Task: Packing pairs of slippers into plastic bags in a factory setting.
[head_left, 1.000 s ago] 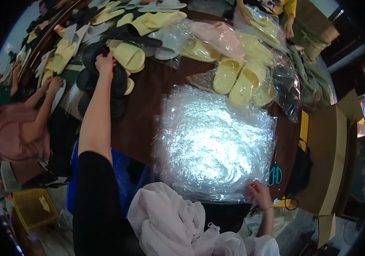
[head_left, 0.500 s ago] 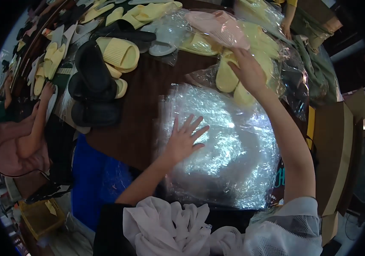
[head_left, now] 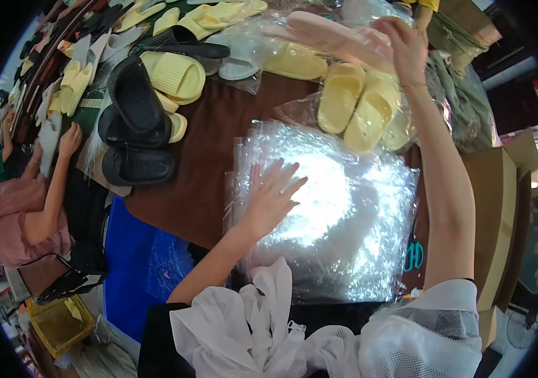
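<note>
My left hand (head_left: 271,200) lies with spread fingers on a stack of clear, shiny plastic bags (head_left: 338,239). Farther off to the right, my right hand (head_left: 409,53) has its fingers bent together at the end of a bagged pair of pink slippers (head_left: 338,34), pinching the clear bag. One pink slipper shows side-on, tilted. Just below them sits a bagged pair of pale yellow slippers (head_left: 369,113), between the stack and my right forearm. Another bagged yellow slipper (head_left: 295,62) lies to their left.
Black slippers (head_left: 140,167) and yellow slippers (head_left: 177,77) are piled left on the brown table (head_left: 199,183). A blue bin (head_left: 130,264) stands at the near left, an open cardboard box (head_left: 492,214) at right. Another person (head_left: 23,214) works at left; someone's hand (head_left: 424,19) shows behind mine.
My right hand has moved up and right, away from the yellow slippers, and the pink slippers have tilted with it. My left hand stays on the bags, nearly still.
</note>
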A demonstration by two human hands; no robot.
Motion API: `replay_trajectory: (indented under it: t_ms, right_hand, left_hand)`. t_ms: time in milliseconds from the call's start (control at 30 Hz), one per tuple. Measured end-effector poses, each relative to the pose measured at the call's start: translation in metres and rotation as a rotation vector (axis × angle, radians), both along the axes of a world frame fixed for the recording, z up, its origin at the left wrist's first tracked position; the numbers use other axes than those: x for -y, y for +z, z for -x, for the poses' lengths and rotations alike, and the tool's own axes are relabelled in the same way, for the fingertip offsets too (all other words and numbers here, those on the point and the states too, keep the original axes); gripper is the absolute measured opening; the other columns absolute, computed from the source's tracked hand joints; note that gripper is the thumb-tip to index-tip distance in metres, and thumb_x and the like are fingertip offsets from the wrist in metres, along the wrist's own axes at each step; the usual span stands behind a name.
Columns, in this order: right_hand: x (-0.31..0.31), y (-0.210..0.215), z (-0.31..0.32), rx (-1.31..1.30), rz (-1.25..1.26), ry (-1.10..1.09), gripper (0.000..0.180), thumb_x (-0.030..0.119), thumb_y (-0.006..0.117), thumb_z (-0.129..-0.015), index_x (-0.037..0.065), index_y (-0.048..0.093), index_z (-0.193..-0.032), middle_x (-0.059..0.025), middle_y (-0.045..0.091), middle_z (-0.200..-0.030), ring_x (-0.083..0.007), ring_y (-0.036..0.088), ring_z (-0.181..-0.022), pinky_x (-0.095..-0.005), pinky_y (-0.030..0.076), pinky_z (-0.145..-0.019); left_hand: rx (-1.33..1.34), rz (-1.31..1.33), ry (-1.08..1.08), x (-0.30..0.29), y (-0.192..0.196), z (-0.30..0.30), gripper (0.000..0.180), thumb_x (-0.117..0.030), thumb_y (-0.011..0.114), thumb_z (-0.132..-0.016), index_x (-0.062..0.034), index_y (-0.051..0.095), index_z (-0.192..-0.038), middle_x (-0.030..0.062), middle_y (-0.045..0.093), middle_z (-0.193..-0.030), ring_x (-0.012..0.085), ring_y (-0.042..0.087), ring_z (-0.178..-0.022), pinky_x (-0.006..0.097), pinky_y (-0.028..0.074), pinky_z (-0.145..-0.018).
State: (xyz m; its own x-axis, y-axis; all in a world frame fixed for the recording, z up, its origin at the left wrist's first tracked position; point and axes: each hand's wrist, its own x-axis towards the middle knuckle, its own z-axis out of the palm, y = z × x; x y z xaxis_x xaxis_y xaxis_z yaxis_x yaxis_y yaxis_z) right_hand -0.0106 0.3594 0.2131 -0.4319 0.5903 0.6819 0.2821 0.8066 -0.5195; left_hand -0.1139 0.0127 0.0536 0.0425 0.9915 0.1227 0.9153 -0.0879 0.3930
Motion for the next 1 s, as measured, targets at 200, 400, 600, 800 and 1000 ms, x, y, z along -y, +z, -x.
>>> replay_trajectory:
  t_ms: [200, 400, 600, 800, 1000]
  right_hand:
    - [0.162, 0.050, -0.095, -0.259, 0.322, 0.147, 0.020, 0.006, 0.046, -0.091, -0.004, 0.059, -0.103, -0.0137, 0.062, -0.109, -0.0180, 0.060, -0.099, -0.0301, 0.043, -0.090]
    - [0.303, -0.006, -0.199, 0.230, -0.127, 0.208, 0.016, 0.004, 0.055, -0.081, -0.001, 0.064, -0.093, -0.0184, 0.064, -0.102, -0.0346, 0.058, -0.104, -0.0451, 0.041, -0.097]
    - [0.402, -0.103, -0.251, 0.627, 0.208, 0.282, 0.042, 0.000, 0.055, -0.080, 0.019, 0.060, -0.117, -0.0084, 0.047, -0.131, -0.0296, 0.033, -0.130, -0.0474, 0.021, -0.109]
    - [0.386, -0.120, -0.261, 0.164, 0.363, -0.230, 0.034, 0.015, 0.055, -0.086, 0.004, 0.055, -0.117, -0.0162, 0.048, -0.126, -0.0323, 0.043, -0.116, -0.0427, 0.032, -0.099]
    - [0.310, -0.148, -0.265, 0.359, 0.126, -0.634, 0.035, 0.021, 0.055, -0.086, 0.001, 0.053, -0.115, -0.0187, 0.057, -0.106, -0.0366, 0.053, -0.100, -0.0423, 0.043, -0.085]
  left_hand:
    - [1.718, 0.194, 0.120, -0.003, 0.059, -0.014, 0.059, -0.054, 0.034, -0.092, -0.0149, 0.039, -0.135, 0.0117, 0.036, -0.140, 0.0351, 0.039, -0.125, 0.058, 0.027, -0.102]
    - [2.561, 0.155, -0.125, 0.026, 0.061, -0.049, 0.065, -0.057, 0.024, -0.093, -0.0079, 0.037, -0.134, 0.0173, 0.042, -0.132, 0.0374, 0.045, -0.118, 0.052, 0.034, -0.102]
    - [1.690, -0.001, 0.496, 0.081, 0.009, -0.012, 0.039, -0.022, 0.043, -0.095, 0.0020, 0.045, -0.126, 0.0127, 0.051, -0.124, 0.0212, 0.047, -0.116, 0.035, 0.036, -0.100]
    - [1.061, -0.308, 0.661, 0.129, 0.051, -0.021, 0.025, -0.014, 0.050, -0.092, -0.0035, 0.055, -0.115, 0.0049, 0.058, -0.107, 0.0121, 0.052, -0.096, 0.025, 0.041, -0.086]
    - [0.471, -0.282, 0.582, 0.146, 0.016, -0.076, 0.028, -0.015, 0.060, -0.087, -0.0040, 0.055, -0.112, 0.0031, 0.060, -0.088, 0.0095, 0.054, -0.075, 0.021, 0.044, -0.067]
